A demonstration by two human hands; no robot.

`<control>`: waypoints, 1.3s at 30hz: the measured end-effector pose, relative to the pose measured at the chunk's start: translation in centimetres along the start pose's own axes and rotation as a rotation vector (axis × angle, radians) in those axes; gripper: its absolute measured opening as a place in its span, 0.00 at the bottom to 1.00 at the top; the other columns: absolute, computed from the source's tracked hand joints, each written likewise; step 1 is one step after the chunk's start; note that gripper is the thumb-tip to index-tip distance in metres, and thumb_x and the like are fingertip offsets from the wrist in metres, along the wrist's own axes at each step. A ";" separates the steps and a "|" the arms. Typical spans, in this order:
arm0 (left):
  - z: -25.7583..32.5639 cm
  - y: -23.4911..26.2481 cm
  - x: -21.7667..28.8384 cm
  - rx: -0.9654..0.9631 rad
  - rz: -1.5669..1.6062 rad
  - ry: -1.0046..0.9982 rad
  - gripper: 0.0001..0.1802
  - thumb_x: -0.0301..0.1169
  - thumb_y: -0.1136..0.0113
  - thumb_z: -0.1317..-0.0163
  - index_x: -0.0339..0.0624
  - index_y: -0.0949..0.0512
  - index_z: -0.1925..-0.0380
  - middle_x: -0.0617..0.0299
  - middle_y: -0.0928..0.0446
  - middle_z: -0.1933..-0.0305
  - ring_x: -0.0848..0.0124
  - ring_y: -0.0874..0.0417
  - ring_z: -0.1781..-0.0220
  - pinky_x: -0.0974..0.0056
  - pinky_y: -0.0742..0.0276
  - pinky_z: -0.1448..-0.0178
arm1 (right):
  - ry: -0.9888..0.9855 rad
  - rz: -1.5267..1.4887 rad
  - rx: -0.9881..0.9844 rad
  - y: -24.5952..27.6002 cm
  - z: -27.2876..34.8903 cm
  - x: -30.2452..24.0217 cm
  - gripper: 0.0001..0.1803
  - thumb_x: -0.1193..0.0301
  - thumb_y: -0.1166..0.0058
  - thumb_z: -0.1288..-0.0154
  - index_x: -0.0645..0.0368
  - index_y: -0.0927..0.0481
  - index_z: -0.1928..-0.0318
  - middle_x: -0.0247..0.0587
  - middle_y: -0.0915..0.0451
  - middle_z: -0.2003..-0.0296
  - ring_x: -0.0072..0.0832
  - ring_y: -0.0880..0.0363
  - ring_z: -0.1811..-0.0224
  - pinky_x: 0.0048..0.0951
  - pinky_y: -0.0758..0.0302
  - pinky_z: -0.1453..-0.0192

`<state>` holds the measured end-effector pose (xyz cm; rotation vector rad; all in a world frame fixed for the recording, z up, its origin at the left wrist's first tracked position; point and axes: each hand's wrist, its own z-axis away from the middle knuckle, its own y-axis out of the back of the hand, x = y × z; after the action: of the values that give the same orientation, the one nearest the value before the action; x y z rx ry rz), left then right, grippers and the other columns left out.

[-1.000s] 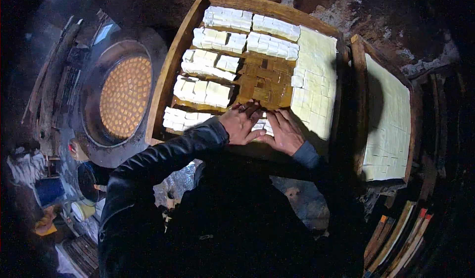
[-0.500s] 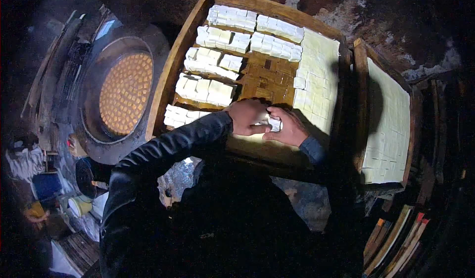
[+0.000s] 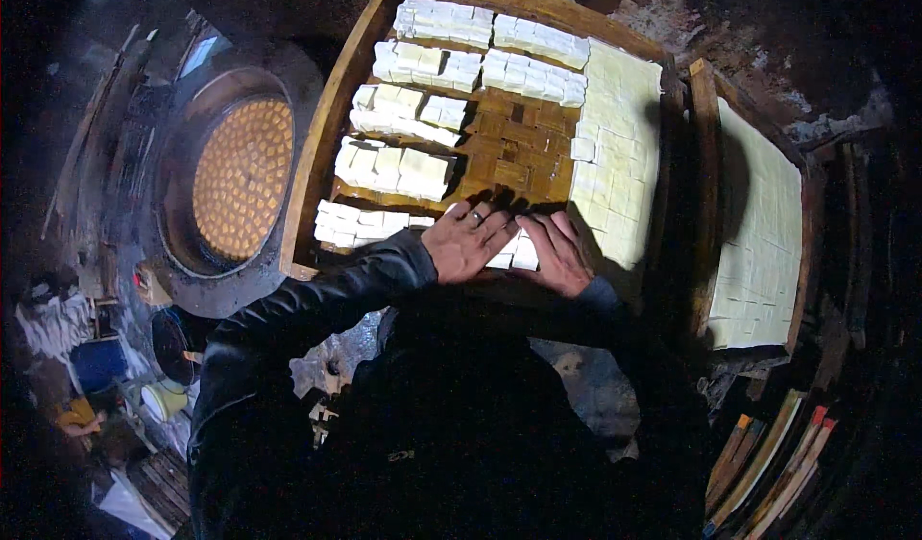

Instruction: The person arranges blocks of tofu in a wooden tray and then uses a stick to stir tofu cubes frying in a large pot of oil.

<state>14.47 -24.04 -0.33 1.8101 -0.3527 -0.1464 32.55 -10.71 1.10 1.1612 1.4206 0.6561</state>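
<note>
Pale blocks of tofu [image 3: 395, 169] stand in rows on the left side of a wooden-framed tray [image 3: 331, 98]. An uncut-looking sheet scored into squares, tofu slab [image 3: 615, 170], covers the tray's right side. At the near edge, my left hand [image 3: 471, 242] rests with fingers stretched across white tofu pieces. My right hand [image 3: 559, 254] lies beside it, fingers extended and touching the same pieces [image 3: 517, 253]. Both hands look open, fingertips pointing away from me. The fingers and their shadow hide part of these pieces. Another short row of tofu [image 3: 360, 225] sits left of my left hand.
A second framed tray with scored slab [image 3: 754, 233] stands at the right. A round pan [image 3: 173, 218] full of small golden-brown pieces is at the left. Wooden slats [image 3: 768, 463] lie at lower right; a pale bucket [image 3: 163, 401] stands at lower left.
Both hands held a small white tofu piece between them; now the fingers have straightened and lie over tofu pieces at the tray's near edge. The view has shifted slightly.
</note>
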 end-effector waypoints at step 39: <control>-12.4 -1.7 -14.9 -0.211 0.064 0.068 0.47 0.59 0.38 0.50 0.34 0.37 0.39 0.45 0.36 0.35 0.49 0.34 0.35 0.45 0.34 0.36 | 0.024 0.049 -0.179 3.5 -12.5 12.7 0.54 0.58 0.29 0.55 0.64 0.45 0.32 0.57 0.36 0.38 0.51 0.41 0.35 0.43 0.42 0.31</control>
<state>4.13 -7.49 0.10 1.5898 -0.3338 -0.0742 23.11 4.86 1.79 1.0520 1.3280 0.8173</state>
